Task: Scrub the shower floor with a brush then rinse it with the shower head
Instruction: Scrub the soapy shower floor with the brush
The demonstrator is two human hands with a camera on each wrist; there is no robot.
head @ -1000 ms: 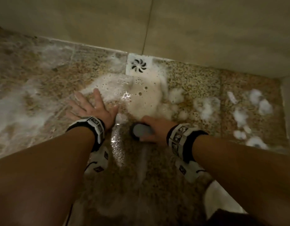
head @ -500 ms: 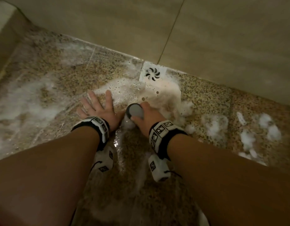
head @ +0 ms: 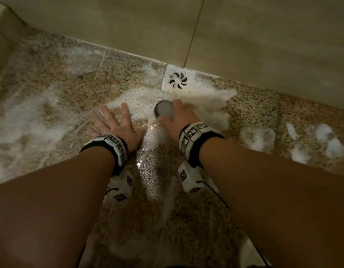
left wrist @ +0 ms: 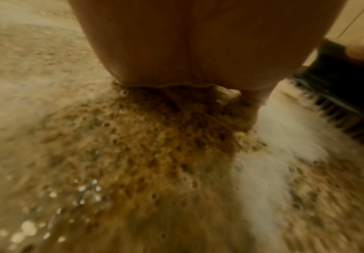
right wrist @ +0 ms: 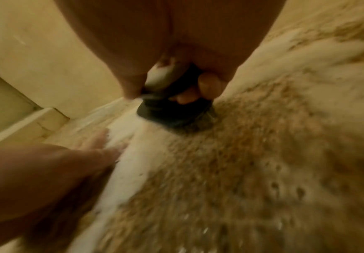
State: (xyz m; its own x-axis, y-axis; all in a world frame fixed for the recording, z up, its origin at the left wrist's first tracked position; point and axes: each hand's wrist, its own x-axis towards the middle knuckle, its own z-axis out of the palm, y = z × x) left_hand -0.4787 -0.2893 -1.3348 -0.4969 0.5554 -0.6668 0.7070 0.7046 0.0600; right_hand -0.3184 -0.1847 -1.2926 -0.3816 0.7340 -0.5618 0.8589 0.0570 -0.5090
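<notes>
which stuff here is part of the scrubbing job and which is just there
In use: brush gripped by right hand; shower floor; foam; left hand flat on floor.
Just there: drain cover; wall.

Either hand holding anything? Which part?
The right hand grips the brush by its grey knob handle on top, fingers curled round it, bristles down on the soapy floor. The left hand holds nothing; it rests flat on the floor.

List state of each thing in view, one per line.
left hand: flat, fingers spread, pressing on floor
right hand: grips brush
brush: bristles down in foam
floor: wet, patchy foam
drain: uncovered, foam at edge
</notes>
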